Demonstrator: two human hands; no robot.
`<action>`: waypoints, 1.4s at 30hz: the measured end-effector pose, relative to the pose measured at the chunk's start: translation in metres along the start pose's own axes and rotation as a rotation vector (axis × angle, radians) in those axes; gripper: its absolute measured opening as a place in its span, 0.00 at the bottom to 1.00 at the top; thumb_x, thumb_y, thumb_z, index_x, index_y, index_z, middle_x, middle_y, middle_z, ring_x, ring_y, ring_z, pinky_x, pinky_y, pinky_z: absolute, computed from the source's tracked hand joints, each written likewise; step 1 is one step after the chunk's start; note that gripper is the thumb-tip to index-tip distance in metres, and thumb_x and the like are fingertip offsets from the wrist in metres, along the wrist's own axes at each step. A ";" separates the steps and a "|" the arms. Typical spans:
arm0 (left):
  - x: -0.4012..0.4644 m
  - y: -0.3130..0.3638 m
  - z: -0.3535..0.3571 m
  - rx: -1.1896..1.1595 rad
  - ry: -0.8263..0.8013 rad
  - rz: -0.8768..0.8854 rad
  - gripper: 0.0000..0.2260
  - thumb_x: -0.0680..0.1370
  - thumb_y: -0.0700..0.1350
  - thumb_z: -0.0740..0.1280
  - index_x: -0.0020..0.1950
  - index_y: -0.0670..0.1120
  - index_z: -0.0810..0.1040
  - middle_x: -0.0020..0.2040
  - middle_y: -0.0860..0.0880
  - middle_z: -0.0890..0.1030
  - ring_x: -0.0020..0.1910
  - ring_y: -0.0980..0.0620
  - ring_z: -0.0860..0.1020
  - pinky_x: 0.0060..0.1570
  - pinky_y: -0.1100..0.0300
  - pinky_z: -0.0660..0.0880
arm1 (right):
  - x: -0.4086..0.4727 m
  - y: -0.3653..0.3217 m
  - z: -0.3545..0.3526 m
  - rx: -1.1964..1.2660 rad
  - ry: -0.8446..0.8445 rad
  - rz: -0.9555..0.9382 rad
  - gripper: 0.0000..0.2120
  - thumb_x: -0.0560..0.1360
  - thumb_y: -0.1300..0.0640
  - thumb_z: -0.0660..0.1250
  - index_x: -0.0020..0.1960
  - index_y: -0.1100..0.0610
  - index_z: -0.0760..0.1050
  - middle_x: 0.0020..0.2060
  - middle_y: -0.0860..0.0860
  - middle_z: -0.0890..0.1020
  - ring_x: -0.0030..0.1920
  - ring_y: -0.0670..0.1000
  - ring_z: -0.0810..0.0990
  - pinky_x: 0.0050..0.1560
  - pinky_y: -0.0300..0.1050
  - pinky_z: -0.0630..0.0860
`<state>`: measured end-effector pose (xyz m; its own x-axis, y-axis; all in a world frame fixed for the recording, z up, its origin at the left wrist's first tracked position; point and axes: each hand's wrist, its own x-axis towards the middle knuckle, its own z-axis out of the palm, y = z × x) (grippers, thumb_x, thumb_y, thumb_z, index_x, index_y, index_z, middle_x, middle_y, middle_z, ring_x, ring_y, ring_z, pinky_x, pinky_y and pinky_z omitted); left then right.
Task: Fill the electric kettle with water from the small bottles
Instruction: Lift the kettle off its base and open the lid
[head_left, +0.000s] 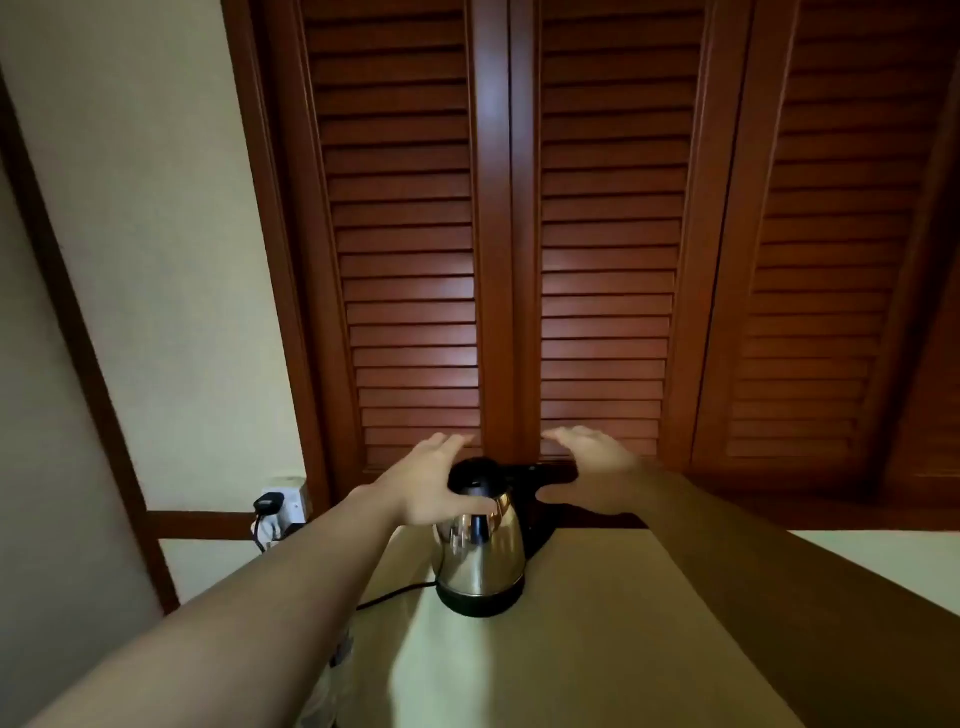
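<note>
Standing lid-shut on the table (597, 649), the kettle (480, 551) hides its contents.

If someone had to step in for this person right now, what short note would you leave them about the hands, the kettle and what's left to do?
Left hand: open, fingers straight, thumb resting against the kettle near its black lid.
Right hand: open, above the kettle's handle, holding nothing.
Kettle: upright on its base on the table, lid shut, cord running left toward the wall socket.
Done: nothing that shows.
Left: no bottles in view; find them, open the lid, pour the water in.
</note>
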<state>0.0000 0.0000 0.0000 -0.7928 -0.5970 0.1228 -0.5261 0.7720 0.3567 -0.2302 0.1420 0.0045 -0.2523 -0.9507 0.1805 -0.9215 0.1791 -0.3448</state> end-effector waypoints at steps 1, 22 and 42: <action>0.003 -0.003 0.003 -0.016 -0.005 -0.005 0.52 0.69 0.71 0.74 0.85 0.53 0.54 0.80 0.47 0.64 0.80 0.45 0.62 0.76 0.48 0.66 | 0.004 0.001 0.004 0.008 -0.008 -0.004 0.42 0.73 0.39 0.74 0.80 0.43 0.59 0.76 0.48 0.67 0.74 0.52 0.67 0.68 0.51 0.71; 0.023 -0.025 0.020 -0.278 0.066 -0.098 0.54 0.56 0.61 0.85 0.79 0.53 0.67 0.67 0.54 0.81 0.66 0.53 0.78 0.69 0.53 0.75 | 0.042 0.013 0.039 0.197 0.092 -0.153 0.16 0.78 0.51 0.72 0.65 0.46 0.78 0.57 0.45 0.82 0.58 0.47 0.79 0.62 0.53 0.77; -0.036 0.110 0.083 -0.309 0.033 0.172 0.50 0.60 0.54 0.87 0.79 0.54 0.68 0.70 0.57 0.79 0.67 0.58 0.76 0.60 0.66 0.70 | -0.160 0.061 -0.012 0.065 0.197 0.018 0.16 0.78 0.49 0.73 0.65 0.45 0.79 0.55 0.41 0.82 0.56 0.43 0.78 0.56 0.41 0.74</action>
<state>-0.0554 0.1246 -0.0423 -0.8486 -0.4745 0.2340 -0.2634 0.7625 0.5909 -0.2497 0.3082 -0.0344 -0.3274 -0.8783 0.3484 -0.8969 0.1728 -0.4072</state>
